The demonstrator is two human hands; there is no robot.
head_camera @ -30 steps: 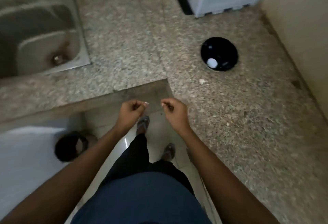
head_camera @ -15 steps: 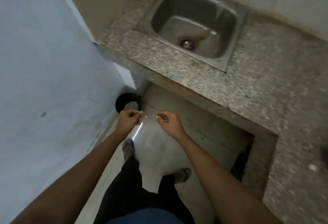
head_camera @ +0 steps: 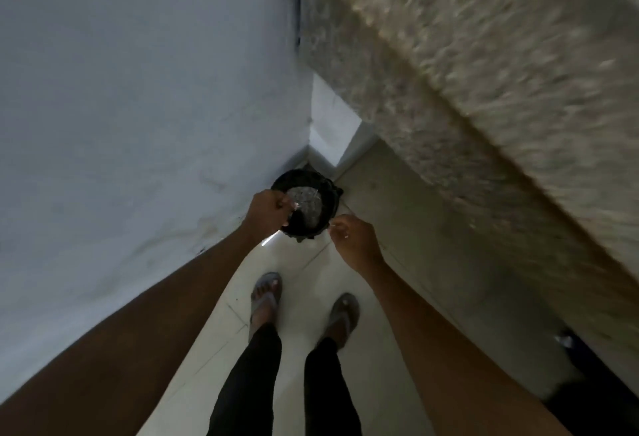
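A black bin [head_camera: 332, 193] stands on the floor in the corner, with crumpled grey waste inside. My left hand [head_camera: 267, 210] is above the bin's left rim, fingers curled, pinching a small pale scrap [head_camera: 296, 207]. My right hand [head_camera: 354, 239] hovers at the bin's right edge and pinches another tiny pale scrap [head_camera: 332, 224]. Both scraps are too small to identify.
A pale wall [head_camera: 138, 89] runs close on the left. A speckled stone counter [head_camera: 484, 89], blurred by motion, runs along the right, with a dark gap [head_camera: 594, 383] beneath it at lower right. My sandalled feet [head_camera: 266, 297] stand on white floor tiles [head_camera: 304, 283] just behind the bin.
The view has swung from the counter and sink to the corner with the bin. Both hands, still pinching, have come from in front of me to over the bin.
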